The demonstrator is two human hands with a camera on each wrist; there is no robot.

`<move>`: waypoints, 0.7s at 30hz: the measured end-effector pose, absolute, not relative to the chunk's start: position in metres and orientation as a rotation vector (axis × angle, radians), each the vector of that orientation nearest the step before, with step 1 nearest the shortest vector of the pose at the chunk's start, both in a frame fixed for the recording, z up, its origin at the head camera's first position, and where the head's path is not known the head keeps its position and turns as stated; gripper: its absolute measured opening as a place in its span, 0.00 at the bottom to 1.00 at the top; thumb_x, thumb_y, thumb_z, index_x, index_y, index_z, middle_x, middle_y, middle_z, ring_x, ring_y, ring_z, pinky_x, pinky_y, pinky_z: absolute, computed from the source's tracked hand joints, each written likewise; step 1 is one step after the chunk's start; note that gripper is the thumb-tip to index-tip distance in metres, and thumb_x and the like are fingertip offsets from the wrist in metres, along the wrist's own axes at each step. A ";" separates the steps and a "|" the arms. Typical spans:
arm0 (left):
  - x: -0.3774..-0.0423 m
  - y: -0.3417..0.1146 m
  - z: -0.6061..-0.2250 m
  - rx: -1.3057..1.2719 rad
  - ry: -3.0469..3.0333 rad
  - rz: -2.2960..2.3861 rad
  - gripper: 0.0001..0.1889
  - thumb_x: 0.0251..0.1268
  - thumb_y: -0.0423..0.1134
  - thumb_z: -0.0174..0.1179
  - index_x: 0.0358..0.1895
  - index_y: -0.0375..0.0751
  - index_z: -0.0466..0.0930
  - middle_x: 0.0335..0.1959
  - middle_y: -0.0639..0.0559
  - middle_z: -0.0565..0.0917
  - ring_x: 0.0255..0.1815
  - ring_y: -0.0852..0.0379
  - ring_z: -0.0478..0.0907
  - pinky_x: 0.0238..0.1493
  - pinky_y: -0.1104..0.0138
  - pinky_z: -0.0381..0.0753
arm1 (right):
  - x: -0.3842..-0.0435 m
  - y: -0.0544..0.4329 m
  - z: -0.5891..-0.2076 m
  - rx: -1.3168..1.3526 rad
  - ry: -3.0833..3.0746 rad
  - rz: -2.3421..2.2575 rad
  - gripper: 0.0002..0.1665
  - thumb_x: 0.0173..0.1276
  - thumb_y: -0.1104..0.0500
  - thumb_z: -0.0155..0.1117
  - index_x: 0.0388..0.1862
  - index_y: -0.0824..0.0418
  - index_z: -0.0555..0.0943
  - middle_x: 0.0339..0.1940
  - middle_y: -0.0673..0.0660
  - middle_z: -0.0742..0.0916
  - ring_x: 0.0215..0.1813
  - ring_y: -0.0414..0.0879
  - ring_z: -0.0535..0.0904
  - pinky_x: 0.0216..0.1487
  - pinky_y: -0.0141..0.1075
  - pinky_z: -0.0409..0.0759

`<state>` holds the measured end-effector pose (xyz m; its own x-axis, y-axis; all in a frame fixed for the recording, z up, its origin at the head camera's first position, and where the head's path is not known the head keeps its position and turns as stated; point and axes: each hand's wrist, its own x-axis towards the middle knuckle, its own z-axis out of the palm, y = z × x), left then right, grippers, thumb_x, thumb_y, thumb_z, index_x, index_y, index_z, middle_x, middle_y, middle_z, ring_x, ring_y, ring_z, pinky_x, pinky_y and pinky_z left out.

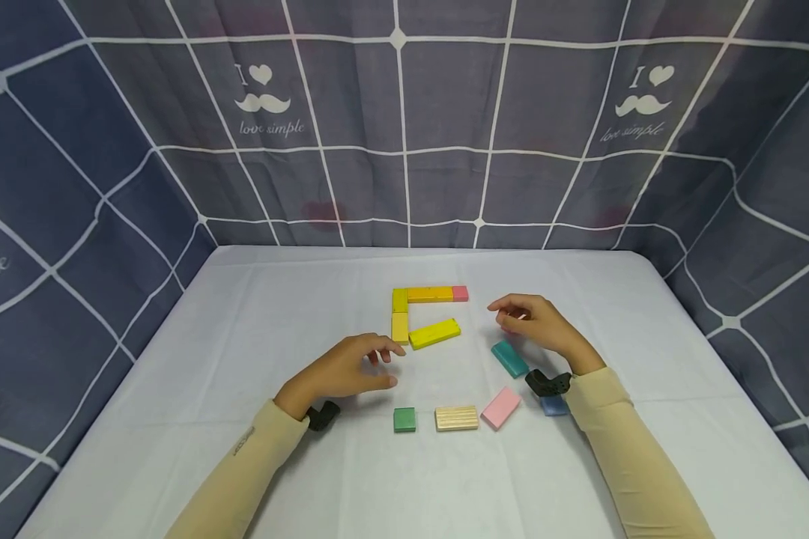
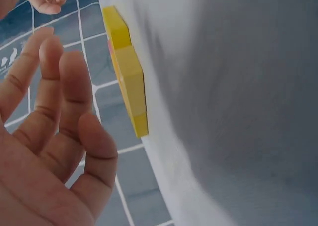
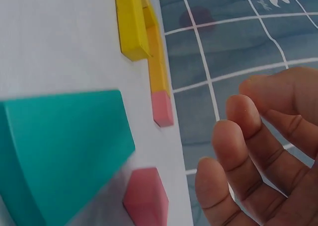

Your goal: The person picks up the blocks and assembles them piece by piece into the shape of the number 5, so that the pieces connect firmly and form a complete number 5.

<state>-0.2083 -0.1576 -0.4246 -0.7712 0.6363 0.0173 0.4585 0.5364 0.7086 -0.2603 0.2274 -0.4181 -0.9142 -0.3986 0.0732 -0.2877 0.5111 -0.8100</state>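
Observation:
My left hand (image 1: 350, 367) hovers over the white table, fingers apart and nothing held. Its fingertips are nearest the lower end of a yellow block row (image 1: 400, 328), beside a slanted bright yellow block (image 1: 434, 334). Loosely bent, the fingers of my right hand (image 1: 535, 322) hold nothing either. A teal block (image 1: 509, 359) lies just below that hand. In the right wrist view, a dark pink block (image 3: 146, 196) rests on the table beyond the teal one; in the head view the right hand mostly hides it. The yellow row turns right along the top and ends in a small pink block (image 1: 460, 293).
Nearer the front lie a green block (image 1: 404, 420), a ridged tan block (image 1: 456, 418) and a light pink block (image 1: 501, 408). A blue block (image 1: 554, 406) is partly covered by the right wrist camera (image 1: 548, 383). Grey checked cloth (image 1: 445, 187) surrounds the table.

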 end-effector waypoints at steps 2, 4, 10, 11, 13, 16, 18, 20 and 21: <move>-0.205 -0.158 -0.426 0.938 2.506 1.054 0.22 0.70 0.43 0.75 0.63 0.42 0.84 0.49 0.49 0.84 0.51 0.51 0.80 0.54 0.56 0.80 | -0.259 0.231 -0.417 -0.579 2.622 -1.377 0.18 0.80 0.65 0.65 0.63 0.72 0.83 0.46 0.64 0.88 0.45 0.53 0.81 0.44 0.31 0.82; -0.203 -0.157 -0.428 0.953 2.480 1.042 0.22 0.70 0.43 0.75 0.63 0.42 0.84 0.49 0.50 0.84 0.50 0.51 0.80 0.54 0.57 0.80 | -0.259 0.235 -0.417 -0.566 2.629 -1.377 0.18 0.80 0.65 0.65 0.63 0.73 0.83 0.45 0.63 0.88 0.45 0.53 0.81 0.44 0.31 0.82; -0.196 -0.155 -0.433 1.000 2.396 0.969 0.24 0.67 0.44 0.78 0.63 0.43 0.84 0.47 0.55 0.84 0.48 0.57 0.79 0.53 0.61 0.80 | -0.259 0.246 -0.420 -0.586 2.665 -1.356 0.17 0.78 0.67 0.65 0.61 0.74 0.84 0.45 0.62 0.88 0.46 0.50 0.81 0.47 0.30 0.80; -0.195 -0.155 -0.434 1.004 2.382 0.959 0.24 0.67 0.44 0.78 0.63 0.43 0.85 0.46 0.56 0.84 0.48 0.58 0.79 0.54 0.62 0.80 | -0.260 0.248 -0.421 -0.593 2.666 -1.352 0.17 0.78 0.68 0.65 0.61 0.74 0.84 0.45 0.63 0.88 0.47 0.51 0.81 0.47 0.30 0.80; -0.194 -0.154 -0.435 1.005 2.356 0.946 0.25 0.65 0.43 0.79 0.63 0.43 0.85 0.45 0.58 0.83 0.47 0.60 0.78 0.54 0.63 0.79 | -0.261 0.252 -0.423 -0.605 2.664 -1.340 0.17 0.76 0.71 0.65 0.61 0.75 0.84 0.47 0.65 0.88 0.48 0.52 0.82 0.48 0.31 0.80; -0.191 -0.153 -0.437 1.001 2.332 0.931 0.26 0.63 0.41 0.81 0.63 0.43 0.85 0.44 0.60 0.83 0.46 0.62 0.77 0.55 0.65 0.79 | -0.264 0.256 -0.426 -0.600 2.656 -1.311 0.19 0.74 0.73 0.63 0.62 0.75 0.83 0.49 0.67 0.87 0.48 0.54 0.81 0.47 0.32 0.80; -0.190 -0.152 -0.436 1.005 2.325 0.925 0.27 0.61 0.39 0.81 0.63 0.42 0.85 0.44 0.60 0.83 0.46 0.62 0.77 0.54 0.66 0.79 | -0.266 0.258 -0.427 -0.570 2.647 -1.282 0.20 0.74 0.74 0.62 0.64 0.75 0.82 0.49 0.68 0.85 0.47 0.54 0.80 0.45 0.34 0.80; -0.189 -0.150 -0.436 1.014 2.322 0.923 0.27 0.60 0.38 0.82 0.62 0.42 0.85 0.44 0.60 0.82 0.45 0.63 0.77 0.54 0.66 0.80 | -0.268 0.261 -0.429 -0.543 2.627 -1.252 0.22 0.74 0.73 0.61 0.66 0.74 0.80 0.50 0.68 0.84 0.44 0.53 0.79 0.43 0.35 0.80; -0.189 -0.150 -0.436 1.016 2.319 0.926 0.26 0.60 0.38 0.83 0.61 0.42 0.85 0.44 0.60 0.83 0.44 0.63 0.77 0.53 0.66 0.80 | -0.269 0.262 -0.429 -0.526 2.614 -1.239 0.23 0.74 0.73 0.61 0.67 0.74 0.80 0.50 0.68 0.83 0.42 0.52 0.78 0.42 0.35 0.80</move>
<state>-0.1887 -0.1499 -0.4360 -0.6323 0.7647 -0.1242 0.4687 0.5052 0.7246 -0.2695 0.2616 -0.4295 -0.9165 -0.3989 -0.0287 -0.2305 0.5854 -0.7773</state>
